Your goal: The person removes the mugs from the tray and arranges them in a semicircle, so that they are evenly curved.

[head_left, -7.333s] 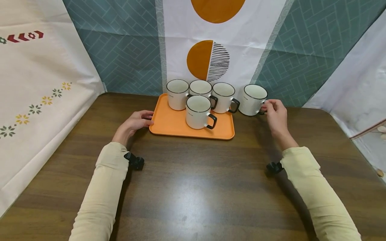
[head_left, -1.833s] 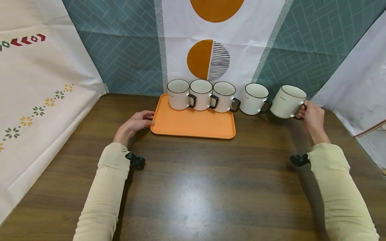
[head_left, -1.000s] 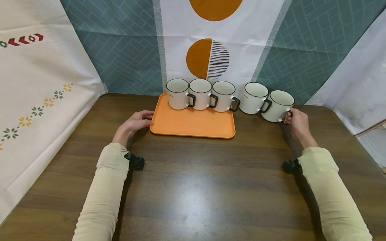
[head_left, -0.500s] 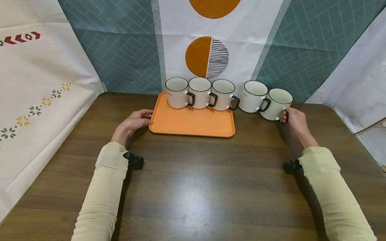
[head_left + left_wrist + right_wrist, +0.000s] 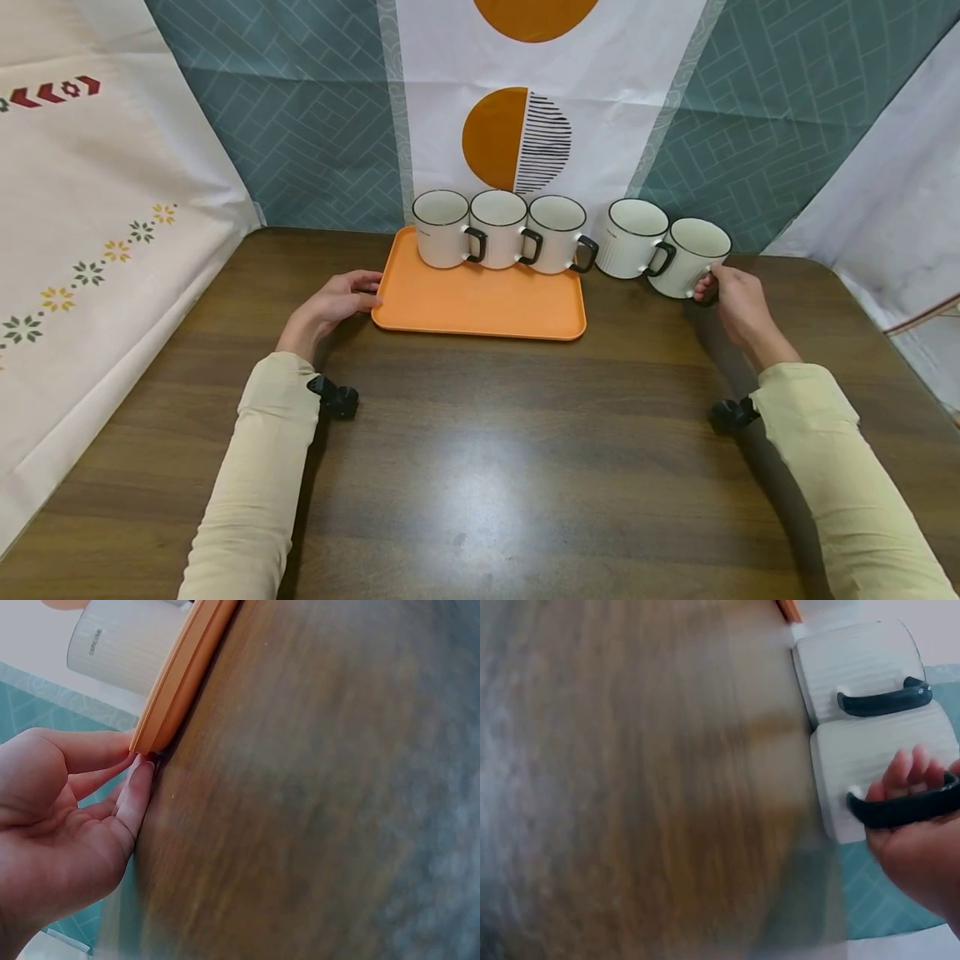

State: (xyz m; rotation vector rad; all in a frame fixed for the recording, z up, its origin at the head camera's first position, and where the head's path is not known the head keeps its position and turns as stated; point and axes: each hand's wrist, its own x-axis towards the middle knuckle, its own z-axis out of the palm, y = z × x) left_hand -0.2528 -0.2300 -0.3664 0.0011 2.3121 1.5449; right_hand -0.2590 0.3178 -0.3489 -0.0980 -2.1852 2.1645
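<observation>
White mugs [image 5: 498,243] line the desk's [image 5: 450,417] far side, three on the orange tray [image 5: 480,304], with black handles turned rightward, I'd guess so each is easy to reach with the right hand [image 5: 738,304]. I have that hand's fingers curled through the handle of the outermost mug [image 5: 678,271], off the tray and close against a fourth mug [image 5: 630,248]. My left hand [image 5: 328,308] pinches the tray's left edge, probably to stop it sliding.

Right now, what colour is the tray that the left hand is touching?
The tray at the left hand is orange, seen best in the head view.
</observation>
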